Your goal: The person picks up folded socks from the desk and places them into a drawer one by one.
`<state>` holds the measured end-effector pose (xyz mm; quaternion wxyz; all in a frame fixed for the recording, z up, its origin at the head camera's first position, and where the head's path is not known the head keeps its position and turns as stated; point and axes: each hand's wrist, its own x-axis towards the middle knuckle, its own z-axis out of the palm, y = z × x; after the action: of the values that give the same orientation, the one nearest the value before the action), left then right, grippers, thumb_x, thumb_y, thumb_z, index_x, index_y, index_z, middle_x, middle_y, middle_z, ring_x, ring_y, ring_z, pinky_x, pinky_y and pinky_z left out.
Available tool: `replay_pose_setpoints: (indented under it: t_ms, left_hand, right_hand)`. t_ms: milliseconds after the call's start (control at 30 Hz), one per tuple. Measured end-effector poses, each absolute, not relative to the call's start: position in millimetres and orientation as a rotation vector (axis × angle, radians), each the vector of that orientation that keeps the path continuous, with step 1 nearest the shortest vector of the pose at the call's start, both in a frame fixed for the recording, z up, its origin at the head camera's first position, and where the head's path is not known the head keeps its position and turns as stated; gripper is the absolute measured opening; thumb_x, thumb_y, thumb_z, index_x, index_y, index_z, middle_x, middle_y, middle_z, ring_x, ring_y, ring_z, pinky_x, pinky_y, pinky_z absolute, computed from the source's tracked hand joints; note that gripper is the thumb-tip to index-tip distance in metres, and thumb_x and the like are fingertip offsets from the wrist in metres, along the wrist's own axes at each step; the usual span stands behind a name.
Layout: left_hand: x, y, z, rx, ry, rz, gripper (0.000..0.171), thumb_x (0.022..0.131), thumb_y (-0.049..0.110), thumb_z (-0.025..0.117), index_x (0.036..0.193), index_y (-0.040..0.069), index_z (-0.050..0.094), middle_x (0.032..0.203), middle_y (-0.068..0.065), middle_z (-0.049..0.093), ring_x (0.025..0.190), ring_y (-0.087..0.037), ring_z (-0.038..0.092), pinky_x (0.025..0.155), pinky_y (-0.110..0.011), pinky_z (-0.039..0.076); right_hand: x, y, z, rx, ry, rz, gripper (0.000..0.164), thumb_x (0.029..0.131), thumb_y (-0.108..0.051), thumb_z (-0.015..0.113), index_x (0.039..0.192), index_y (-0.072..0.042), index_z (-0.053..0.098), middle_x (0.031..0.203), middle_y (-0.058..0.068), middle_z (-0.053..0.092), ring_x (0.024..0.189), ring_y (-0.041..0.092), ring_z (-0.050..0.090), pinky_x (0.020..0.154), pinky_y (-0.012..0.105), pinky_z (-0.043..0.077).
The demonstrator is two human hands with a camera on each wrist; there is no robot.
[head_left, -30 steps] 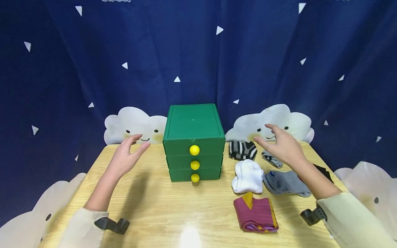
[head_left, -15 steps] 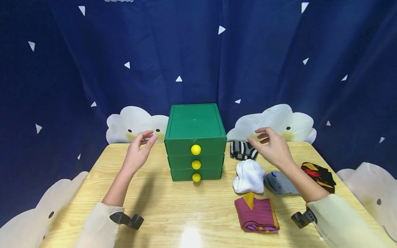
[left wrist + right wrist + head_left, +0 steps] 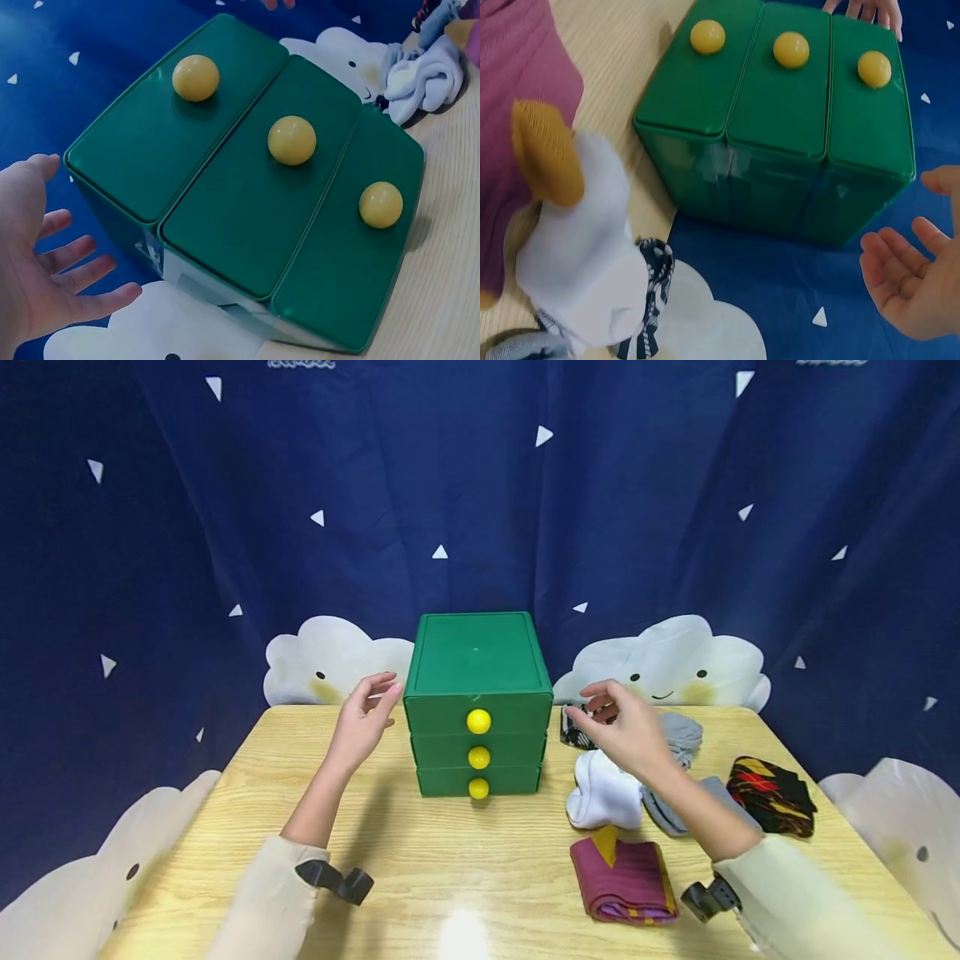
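A green three-drawer box (image 3: 480,653) with round yellow knobs (image 3: 478,722) stands on the table, all drawers closed. Just left of it my left hand (image 3: 358,727) hovers with relaxed, spread fingers, holding nothing; the left wrist view has this hand (image 3: 52,255) beside the box's side edge. On the other side, my right hand (image 3: 621,727) hangs in the air, fingers loosely bent and nothing in them. It overlaps the black-and-white socks (image 3: 573,727) in the head view. Below it lie folded white socks (image 3: 600,793).
On the right of the wooden table (image 3: 300,793) lie maroon socks (image 3: 624,878) with mustard trim, grey socks (image 3: 720,795), light grey socks (image 3: 681,735) and dark patterned socks (image 3: 772,795). A navy curtain (image 3: 360,527) with cloud shapes hangs behind.
Both hands have moved inward, closer to the box's two sides, with fingers a little more bent. More of the socks at the right now shows. Box and socks stay put.
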<state>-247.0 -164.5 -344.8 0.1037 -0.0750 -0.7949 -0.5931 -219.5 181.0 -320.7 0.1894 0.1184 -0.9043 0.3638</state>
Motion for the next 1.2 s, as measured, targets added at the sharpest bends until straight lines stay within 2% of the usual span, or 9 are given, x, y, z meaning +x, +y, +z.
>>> replay_pose_setpoints:
  t_ms: [233, 500, 633, 833, 1200]
  left_hand:
    - [-252, -156, -346, -0.161, -2.309, -1.857, 0.050, 0.094, 0.042, 0.052, 0.134, 0.013, 0.045, 0.133, -0.014, 0.049, 0.119, -0.028, 0.051, 0.091, -0.052, 0.048]
    - [-253, -149, -345, -0.093, -2.283, -1.901, 0.049, 0.092, 0.043, 0.055, 0.133, 0.017, 0.047, 0.130, -0.011, 0.050, 0.113, -0.023, 0.052, 0.079, -0.037, 0.053]
    - [-252, -147, -345, -0.095, -2.277, -1.921, 0.049, 0.092, 0.042, 0.055, 0.133, 0.018, 0.046, 0.130, -0.011, 0.050, 0.114, -0.024, 0.052, 0.079, -0.037, 0.053]
    - [-253, -145, -346, -0.105, -2.284, -1.945, 0.049, 0.092, 0.042, 0.055, 0.134, 0.019, 0.046, 0.132, -0.011, 0.049, 0.117, -0.025, 0.051, 0.085, -0.043, 0.051]
    - [-253, -145, -345, -0.089, -2.280, -1.960, 0.048, 0.093, 0.041, 0.055, 0.134, 0.019, 0.045, 0.132, -0.010, 0.049, 0.116, -0.024, 0.051, 0.083, -0.040, 0.051]
  right_hand:
    - [-216, 161, -327, 0.425, -2.477, 1.077, 0.024, 0.085, -0.028, 0.068, 0.099, -0.010, 0.064, 0.079, 0.003, 0.067, 0.068, 0.013, 0.062, 0.061, 0.023, 0.049]
    - [-216, 126, -339, 0.518, -2.453, 1.133, 0.020, 0.083, -0.023, 0.071, 0.096, -0.010, 0.065, 0.081, 0.002, 0.068, 0.069, 0.013, 0.063, 0.064, 0.025, 0.050]
    - [-219, 111, -349, 0.552, -2.439, 1.163, 0.020, 0.083, -0.022, 0.071, 0.097, -0.009, 0.065, 0.083, 0.002, 0.068, 0.070, 0.013, 0.063, 0.064, 0.025, 0.050]
    - [-220, 93, -357, 0.563, -2.392, 1.271, 0.024, 0.082, -0.021, 0.072, 0.101, -0.009, 0.063, 0.087, 0.005, 0.067, 0.070, 0.012, 0.062, 0.065, 0.023, 0.051]
    - [-223, 70, -362, 0.569, -2.380, 1.318, 0.034, 0.081, -0.020, 0.074, 0.110, -0.012, 0.059, 0.084, 0.003, 0.064, 0.069, 0.009, 0.059, 0.065, 0.019, 0.051]
